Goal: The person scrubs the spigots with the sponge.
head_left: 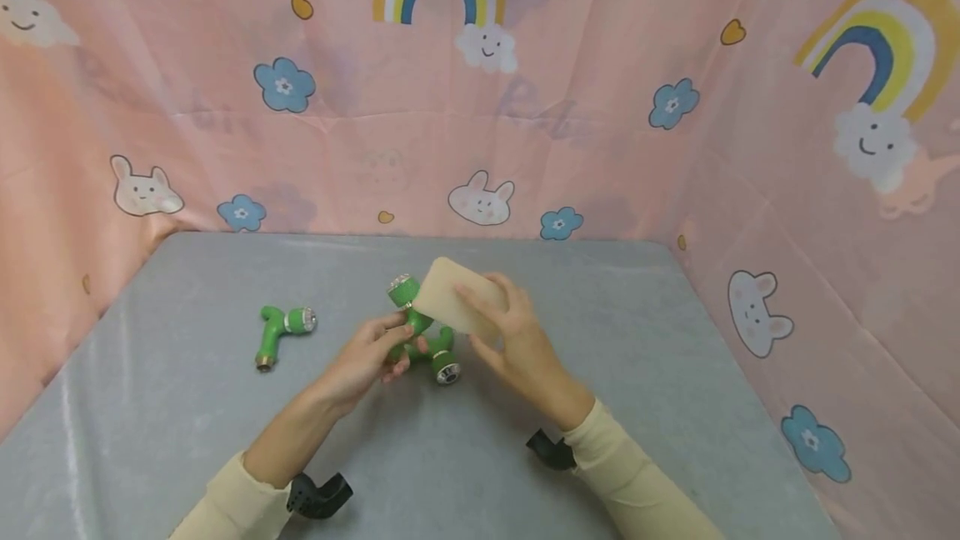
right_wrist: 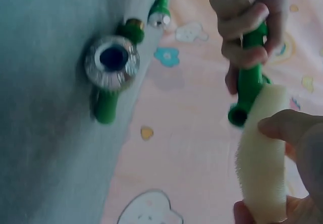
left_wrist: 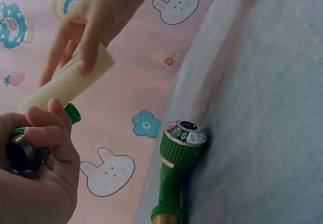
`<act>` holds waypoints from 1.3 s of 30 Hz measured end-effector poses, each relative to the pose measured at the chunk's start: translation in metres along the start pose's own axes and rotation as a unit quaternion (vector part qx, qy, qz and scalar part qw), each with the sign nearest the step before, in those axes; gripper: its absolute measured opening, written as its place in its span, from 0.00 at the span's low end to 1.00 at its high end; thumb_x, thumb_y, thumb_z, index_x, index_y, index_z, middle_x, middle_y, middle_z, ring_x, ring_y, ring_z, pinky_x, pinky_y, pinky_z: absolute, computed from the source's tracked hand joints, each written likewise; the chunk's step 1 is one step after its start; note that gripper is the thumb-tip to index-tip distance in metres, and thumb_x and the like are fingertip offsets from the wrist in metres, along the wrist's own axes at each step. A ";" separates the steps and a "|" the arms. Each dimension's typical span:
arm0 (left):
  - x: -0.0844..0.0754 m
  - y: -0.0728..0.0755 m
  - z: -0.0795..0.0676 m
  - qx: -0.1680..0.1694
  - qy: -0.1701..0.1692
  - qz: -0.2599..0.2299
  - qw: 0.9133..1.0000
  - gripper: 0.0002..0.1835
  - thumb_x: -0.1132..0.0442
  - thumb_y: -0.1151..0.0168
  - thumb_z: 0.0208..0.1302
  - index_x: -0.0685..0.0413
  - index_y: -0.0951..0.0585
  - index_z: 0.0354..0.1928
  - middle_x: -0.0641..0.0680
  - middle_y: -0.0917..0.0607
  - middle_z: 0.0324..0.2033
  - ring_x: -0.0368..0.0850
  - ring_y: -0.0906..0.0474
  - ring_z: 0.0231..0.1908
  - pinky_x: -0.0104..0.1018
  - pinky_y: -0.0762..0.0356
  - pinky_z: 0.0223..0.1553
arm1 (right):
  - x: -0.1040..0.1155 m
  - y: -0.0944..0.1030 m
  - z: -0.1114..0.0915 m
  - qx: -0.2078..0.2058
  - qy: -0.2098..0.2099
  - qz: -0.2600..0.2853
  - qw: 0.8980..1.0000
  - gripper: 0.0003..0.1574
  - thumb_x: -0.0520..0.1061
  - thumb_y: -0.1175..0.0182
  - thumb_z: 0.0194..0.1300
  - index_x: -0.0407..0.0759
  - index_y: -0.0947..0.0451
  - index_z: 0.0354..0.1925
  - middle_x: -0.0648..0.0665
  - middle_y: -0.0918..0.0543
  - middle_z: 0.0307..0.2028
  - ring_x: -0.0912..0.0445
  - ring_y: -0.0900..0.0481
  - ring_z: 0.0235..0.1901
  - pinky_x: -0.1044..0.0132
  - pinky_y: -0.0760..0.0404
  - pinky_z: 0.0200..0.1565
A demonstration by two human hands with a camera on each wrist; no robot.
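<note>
My left hand [head_left: 367, 357] grips a green spray nozzle [head_left: 405, 292] by its body, the broad head pointing up and away. In the left wrist view, the brass threaded end of this nozzle [left_wrist: 20, 152] shows between the fingers. A cream sponge [head_left: 450, 294] is in my right hand [head_left: 521, 344], pinched between thumb and fingers. The sponge lies up against the held nozzle [right_wrist: 250, 88] in the right wrist view. Just below the hands, a second green nozzle [head_left: 446, 365] with a silver-rimmed head rests on the table, partly hidden by the left fingers in the head view.
A third green nozzle [head_left: 277, 336] lies on the grey-covered table [head_left: 187, 423] to the left. Black wrist-worn devices [head_left: 320, 497] sit at both cuffs. A pink patterned curtain [head_left: 585, 148] encloses the table at the back and sides.
</note>
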State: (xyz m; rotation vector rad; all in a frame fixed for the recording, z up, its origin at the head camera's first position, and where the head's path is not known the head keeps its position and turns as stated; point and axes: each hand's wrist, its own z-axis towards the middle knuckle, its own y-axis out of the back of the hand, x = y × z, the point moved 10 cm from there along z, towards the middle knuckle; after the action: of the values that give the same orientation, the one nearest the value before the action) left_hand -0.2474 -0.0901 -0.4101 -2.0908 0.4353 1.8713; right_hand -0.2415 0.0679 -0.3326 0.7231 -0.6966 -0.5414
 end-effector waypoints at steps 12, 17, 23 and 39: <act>-0.004 0.007 0.001 -0.026 -0.003 0.017 1.000 0.24 0.59 0.53 0.79 0.70 0.30 0.67 0.48 0.17 0.34 0.34 0.30 0.21 0.26 0.31 0.25 | 0.008 0.007 0.001 0.003 0.031 0.066 0.997 0.40 0.39 0.28 0.59 0.49 0.26 0.68 0.31 0.31 0.65 0.37 0.30 0.62 0.44 0.19 0.52; -0.004 0.004 0.000 -0.022 -0.012 0.036 0.999 0.20 0.57 0.52 0.79 0.69 0.22 0.57 0.47 0.17 0.32 0.35 0.30 0.22 0.28 0.30 0.25 | 0.020 -0.005 -0.002 0.028 0.041 0.063 0.997 0.40 0.39 0.29 0.61 0.51 0.28 0.70 0.32 0.31 0.66 0.38 0.31 0.64 0.44 0.18 0.54; -0.005 0.006 -0.003 -0.026 -0.015 0.039 0.999 0.21 0.58 0.53 0.78 0.67 0.21 0.59 0.45 0.18 0.30 0.35 0.31 0.21 0.26 0.31 0.25 | 0.013 -0.006 -0.003 0.031 0.013 0.065 0.997 0.41 0.37 0.28 0.60 0.52 0.27 0.69 0.32 0.30 0.66 0.37 0.31 0.64 0.44 0.17 0.53; -0.006 0.017 -0.002 -0.032 -0.009 0.026 0.999 0.28 0.60 0.45 0.76 0.76 0.35 0.68 0.39 0.14 0.28 0.31 0.30 0.20 0.24 0.31 0.25 | -0.014 0.009 0.000 0.010 -0.030 0.049 0.998 0.41 0.37 0.28 0.58 0.51 0.26 0.69 0.30 0.31 0.65 0.34 0.30 0.61 0.43 0.17 0.51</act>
State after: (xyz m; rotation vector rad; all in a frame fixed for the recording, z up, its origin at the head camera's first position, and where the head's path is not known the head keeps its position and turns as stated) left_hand -0.2529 -0.1061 -0.4045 -2.1205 0.4356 1.9572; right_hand -0.2489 0.0822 -0.3311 0.6907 -0.7905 -0.4687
